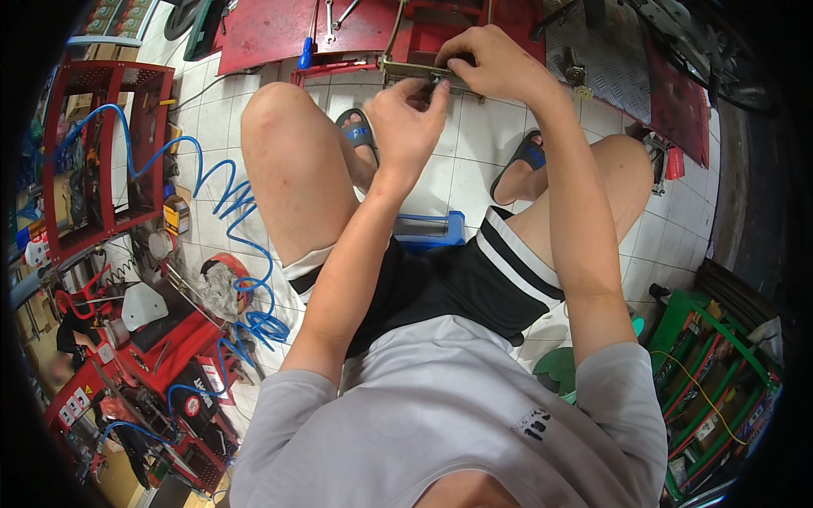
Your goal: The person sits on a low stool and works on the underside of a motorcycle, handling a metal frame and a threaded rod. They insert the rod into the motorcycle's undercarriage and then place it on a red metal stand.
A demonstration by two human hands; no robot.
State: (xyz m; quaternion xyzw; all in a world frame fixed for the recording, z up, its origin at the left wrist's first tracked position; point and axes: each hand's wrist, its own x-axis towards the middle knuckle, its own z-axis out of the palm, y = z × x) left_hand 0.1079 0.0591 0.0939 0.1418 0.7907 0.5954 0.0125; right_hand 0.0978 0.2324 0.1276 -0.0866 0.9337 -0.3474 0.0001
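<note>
My left hand (pixel 405 120) is raised at the lower side of a brass-coloured metal bracket (pixel 406 69), its fingers curled and its thumb tip at a small part too tiny to make out. Just above and to the right, my right hand (pixel 500 68) has its fingers bent over the same bracket, gripping it. The bracket lies at the front of a red metal platform (pixel 262 38). A blue-handled screwdriver (pixel 306 52) and metal wrenches (pixel 330 25) lie on that platform, left of my hands.
Red tool racks (pixel 106 152) and a coiled blue hose (pixel 241 199) stand along the left. A blue tray (pixel 453 229) sits on the tiles between my legs. A green rack (pixel 711 364) is at lower right, a treadplate (pixel 597 76) at upper right.
</note>
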